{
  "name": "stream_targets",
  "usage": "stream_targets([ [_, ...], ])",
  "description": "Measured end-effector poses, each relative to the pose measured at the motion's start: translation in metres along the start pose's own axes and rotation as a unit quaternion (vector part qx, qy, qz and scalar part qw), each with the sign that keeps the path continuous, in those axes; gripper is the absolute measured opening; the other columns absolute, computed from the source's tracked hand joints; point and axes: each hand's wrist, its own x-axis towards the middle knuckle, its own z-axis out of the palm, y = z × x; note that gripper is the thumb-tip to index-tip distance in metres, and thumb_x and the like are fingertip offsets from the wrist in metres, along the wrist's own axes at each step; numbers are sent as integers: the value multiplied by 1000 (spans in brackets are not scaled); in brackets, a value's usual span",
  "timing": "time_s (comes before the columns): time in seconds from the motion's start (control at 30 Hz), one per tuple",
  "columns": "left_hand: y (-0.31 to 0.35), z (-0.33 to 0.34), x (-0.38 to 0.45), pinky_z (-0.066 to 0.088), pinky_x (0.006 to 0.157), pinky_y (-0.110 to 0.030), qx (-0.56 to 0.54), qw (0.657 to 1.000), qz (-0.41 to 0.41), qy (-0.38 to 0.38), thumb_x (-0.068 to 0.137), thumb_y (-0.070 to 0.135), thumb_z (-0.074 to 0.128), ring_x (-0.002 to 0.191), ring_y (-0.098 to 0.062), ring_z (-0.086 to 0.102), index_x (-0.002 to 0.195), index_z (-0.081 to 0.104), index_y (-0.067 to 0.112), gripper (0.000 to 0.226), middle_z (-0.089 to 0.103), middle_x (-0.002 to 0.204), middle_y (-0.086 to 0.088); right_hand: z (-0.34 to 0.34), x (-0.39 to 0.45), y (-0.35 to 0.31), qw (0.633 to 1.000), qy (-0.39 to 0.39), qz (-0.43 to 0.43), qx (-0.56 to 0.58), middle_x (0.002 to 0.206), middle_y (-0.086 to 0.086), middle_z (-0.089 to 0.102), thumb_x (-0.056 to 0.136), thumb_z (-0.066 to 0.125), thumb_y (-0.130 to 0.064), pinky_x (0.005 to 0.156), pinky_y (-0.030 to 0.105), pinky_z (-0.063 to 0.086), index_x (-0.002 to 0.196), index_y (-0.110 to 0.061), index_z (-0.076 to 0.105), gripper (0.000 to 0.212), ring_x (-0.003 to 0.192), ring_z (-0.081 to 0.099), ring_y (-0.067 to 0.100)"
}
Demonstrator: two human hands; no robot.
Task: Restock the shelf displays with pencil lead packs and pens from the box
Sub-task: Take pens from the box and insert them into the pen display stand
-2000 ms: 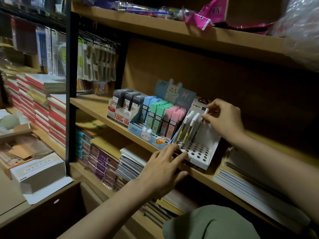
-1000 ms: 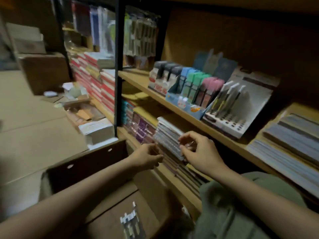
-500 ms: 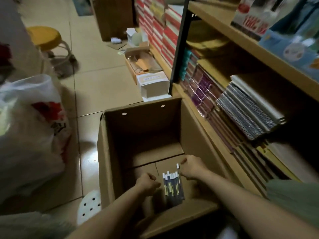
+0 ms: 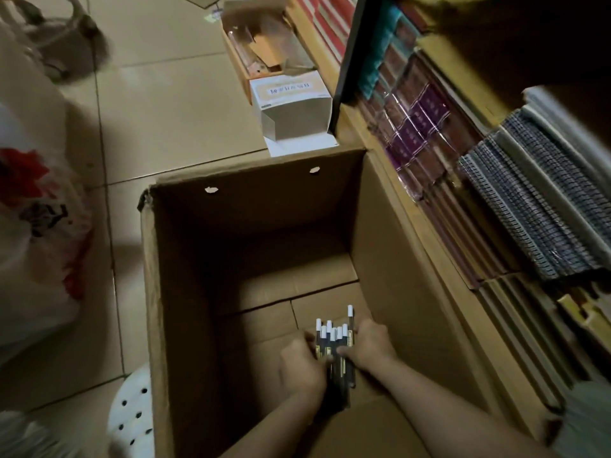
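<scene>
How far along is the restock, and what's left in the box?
Mid-job. Both hands, left hand and right hand, grip a bundle of pens low inside the cardboard box, not yet lifted out. No lead packs visible in it. Shelf displays are out of view.

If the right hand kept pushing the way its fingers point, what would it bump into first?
The right hand points leftward, its fingers curled against the bundle of pens inside the cardboard box. So the pens come first, then probably the left hand gripping them from the other side.

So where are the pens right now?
Head view, lower centre: the pens lie bunched on the cardboard box floor, between left hand and right hand.
</scene>
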Motion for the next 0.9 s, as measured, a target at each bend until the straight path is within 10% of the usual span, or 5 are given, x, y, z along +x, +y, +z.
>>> stream_targets([
  [0.63, 19, 17, 13, 54, 83, -32, -62, 998, -15, -10, 88, 11, 67, 92, -15, 63, 104, 62, 21, 20, 65, 96, 3, -3, 9, -3, 999, 24, 26, 41, 110, 7, 69, 84, 74, -20, 73, 23, 48, 107, -12, 69, 25, 103, 65, 22],
  [0.9, 12, 17, 13, 48, 89, -23, -85, 995, 19, -46, 90, 7, 64, 97, -10, 62, 120, 63, 14, 32, 69, 110, 0, -4, 14, 0, 985, -45, 38, 161, 73, 3, 63, 84, 67, -5, 68, 38, 61, 67, -18, 59, 23, 70, 64, 20],
])
